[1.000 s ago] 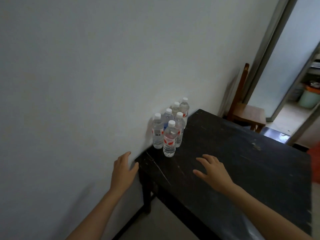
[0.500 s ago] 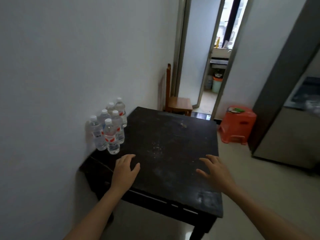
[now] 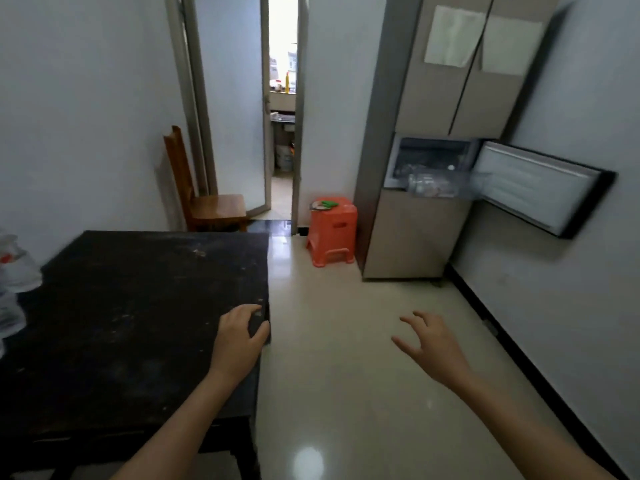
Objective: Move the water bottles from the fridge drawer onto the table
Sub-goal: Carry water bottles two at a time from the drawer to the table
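The dark wooden table [image 3: 131, 306] fills the lower left. Several clear water bottles [image 3: 15, 268] with red labels stand blurred at its far left edge, half cut off by the frame. My left hand [image 3: 239, 337] hovers over the table's right edge with loosely curled fingers, holding nothing. My right hand [image 3: 429, 344] is out over the floor, fingers spread, empty. At the right the fridge [image 3: 415, 237] has its middle compartment door [image 3: 533, 188] swung open. A clear drawer [image 3: 433, 183] sticks out of it with bottles inside, blurred.
An orange plastic stool [image 3: 332, 230] stands on the floor left of the fridge. A wooden chair [image 3: 204, 192] sits against the wall beyond the table. An open doorway [image 3: 282, 109] leads to another room. Pale tiled floor [image 3: 346, 358] runs between table and fridge.
The view has swung right from the bottles by the wall toward the fridge. Both hands stayed empty and moved right with it, the right one now off the table and over the floor.
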A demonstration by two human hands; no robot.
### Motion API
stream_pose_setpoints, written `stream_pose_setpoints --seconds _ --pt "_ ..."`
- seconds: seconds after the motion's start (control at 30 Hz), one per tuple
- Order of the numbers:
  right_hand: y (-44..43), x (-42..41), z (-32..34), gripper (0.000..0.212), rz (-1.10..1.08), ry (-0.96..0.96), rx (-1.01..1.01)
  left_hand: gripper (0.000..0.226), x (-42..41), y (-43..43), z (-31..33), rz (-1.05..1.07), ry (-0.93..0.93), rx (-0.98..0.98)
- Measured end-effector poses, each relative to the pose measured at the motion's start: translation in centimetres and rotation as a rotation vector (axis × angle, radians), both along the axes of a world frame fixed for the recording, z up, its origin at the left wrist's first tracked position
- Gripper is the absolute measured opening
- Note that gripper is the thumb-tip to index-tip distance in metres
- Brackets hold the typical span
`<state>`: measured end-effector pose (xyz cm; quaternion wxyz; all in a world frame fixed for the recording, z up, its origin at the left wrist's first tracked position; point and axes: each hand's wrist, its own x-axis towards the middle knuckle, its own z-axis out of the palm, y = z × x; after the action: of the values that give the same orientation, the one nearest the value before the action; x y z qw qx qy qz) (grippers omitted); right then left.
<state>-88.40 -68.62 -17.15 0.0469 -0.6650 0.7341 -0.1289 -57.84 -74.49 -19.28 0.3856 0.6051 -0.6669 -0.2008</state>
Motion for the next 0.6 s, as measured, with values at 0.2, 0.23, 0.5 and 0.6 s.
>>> stream_pose_setpoints --seconds 0.2,0.23,0.5,0.6 --pt "5.0 -9.3 0.4 0.051 -0.187 -0.039 -0.017 0.030 -10.6 -0.9 0.3 -0.174 -0.049 -0.073" --pt "5.8 -10.3 0.6 0.052 -0.219 -0.046 -0.007 0.030 -12.1 -1.0 0.3 -0.199 -0.050 -0.082" --pt "10.4 -19.0 0.7 0.090 -0.435 -0.075 -0.074 0.034 -24.7 -1.8 0.8 -0.406 -0.028 -0.109" --pt "11.5 -22.0 1.0 0.098 -0.494 -0.048 -0.077 0.034 -28.9 -2.1 1.0 -0.474 -0.016 -0.102"
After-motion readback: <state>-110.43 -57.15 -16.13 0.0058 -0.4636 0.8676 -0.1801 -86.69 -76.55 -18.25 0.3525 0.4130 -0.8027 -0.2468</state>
